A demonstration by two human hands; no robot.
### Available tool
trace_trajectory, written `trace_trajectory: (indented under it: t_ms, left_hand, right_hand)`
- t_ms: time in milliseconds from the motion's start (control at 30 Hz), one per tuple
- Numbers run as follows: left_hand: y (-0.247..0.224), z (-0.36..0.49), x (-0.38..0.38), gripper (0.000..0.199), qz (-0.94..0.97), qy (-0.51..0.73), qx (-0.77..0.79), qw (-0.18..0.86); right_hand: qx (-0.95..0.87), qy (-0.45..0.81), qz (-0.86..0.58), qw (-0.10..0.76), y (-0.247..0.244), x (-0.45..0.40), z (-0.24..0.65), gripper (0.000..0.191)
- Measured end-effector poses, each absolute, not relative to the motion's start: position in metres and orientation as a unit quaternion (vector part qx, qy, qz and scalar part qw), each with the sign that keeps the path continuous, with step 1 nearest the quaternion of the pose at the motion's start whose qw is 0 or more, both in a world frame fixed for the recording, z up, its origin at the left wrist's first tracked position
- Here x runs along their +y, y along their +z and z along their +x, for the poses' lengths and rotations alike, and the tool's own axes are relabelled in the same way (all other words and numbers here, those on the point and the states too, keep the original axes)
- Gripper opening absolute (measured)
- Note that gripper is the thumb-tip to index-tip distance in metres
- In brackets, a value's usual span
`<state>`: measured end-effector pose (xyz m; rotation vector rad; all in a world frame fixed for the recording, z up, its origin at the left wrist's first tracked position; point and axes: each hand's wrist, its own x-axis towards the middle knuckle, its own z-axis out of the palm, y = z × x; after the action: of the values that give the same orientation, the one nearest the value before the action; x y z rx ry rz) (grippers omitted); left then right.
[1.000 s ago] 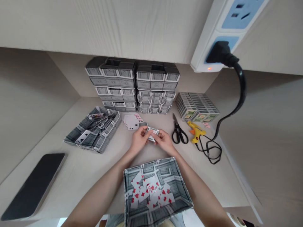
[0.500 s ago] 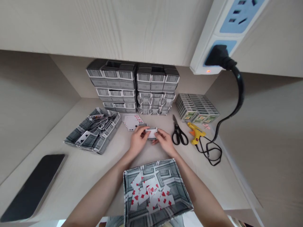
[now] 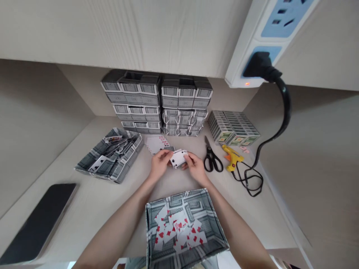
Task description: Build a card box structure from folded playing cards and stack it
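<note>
Playing cards, with a black-suited one facing up, are held between both hands above the table. My left hand pinches their left edge, and my right hand grips their right side with the thumb on top. Just behind, a fanned row of cards lies on the table. Nearest to me is an open box made of cards, with several red-suited cards inside. Another card-built box at the left holds a jumble of cards.
Stacked card-built boxes stand at the back, with packed card boxes to their right. Black scissors, a yellow glue gun with its cord and a phone lie around. A power strip hangs above.
The held cards have turned and spread, so that a black-suited face now shows. My left hand has shifted slightly to the left.
</note>
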<state>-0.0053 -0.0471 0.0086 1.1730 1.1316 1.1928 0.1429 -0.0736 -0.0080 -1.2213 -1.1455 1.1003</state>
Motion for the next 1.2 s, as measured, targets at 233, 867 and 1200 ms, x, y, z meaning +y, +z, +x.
trace_trajectory:
  t_ms: [233, 867, 1200]
  left_hand:
    - [0.016, -0.014, -0.047, 0.035, 0.468, 0.357, 0.336, 0.735]
    - [0.023, -0.023, -0.041, 0.035, 0.423, 0.256, 0.281, 0.822]
    - [0.017, -0.02, -0.041, 0.035, 0.367, 0.415, 0.312, 0.772]
  right_hand:
    - [-0.479, 0.442, -0.506, 0.565, -0.002, -0.075, 0.146, 0.022]
    - [-0.313, 0.577, -0.374, 0.655, 0.005, -0.073, 0.147, 0.016]
    - [-0.236, 0.528, -0.4, 0.711, 0.005, -0.07, 0.149, 0.02]
